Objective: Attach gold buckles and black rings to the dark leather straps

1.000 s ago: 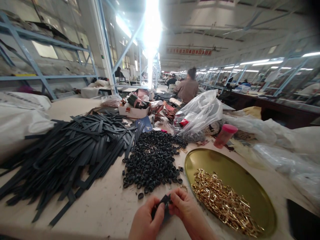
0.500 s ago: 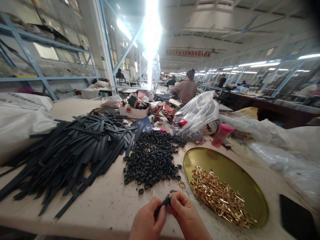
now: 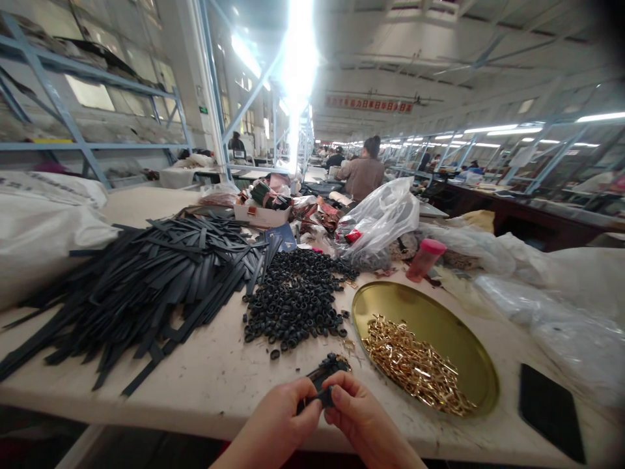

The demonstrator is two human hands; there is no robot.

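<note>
At the front edge of the table both my hands pinch a dark strap (image 3: 319,396). My left hand (image 3: 286,410) has its thumb and fingers closed on one side of it. My right hand (image 3: 356,407) grips the other end between thumb and fingertips. Just beyond the fingers lies a small bunch of black straps (image 3: 328,366) with bits of gold metal at its end. Farther back is a heap of small black loops (image 3: 297,299). To the right, gold buckles (image 3: 415,365) lie in a round gold tray (image 3: 390,294).
A wide pile of black strips (image 3: 170,280) spreads over the left of the table. A dark flat slab, perhaps a phone (image 3: 551,410), lies at the right. Behind the tray stand a pink-lidded jar (image 3: 426,259) and clear plastic bags (image 3: 381,215). A person (image 3: 366,172) sits farther off.
My view has shifted, so the tray and phone-like slab appear farther left and higher. My hands are closer to the table's front edge, and the small strap bunch beyond them shows more.
</note>
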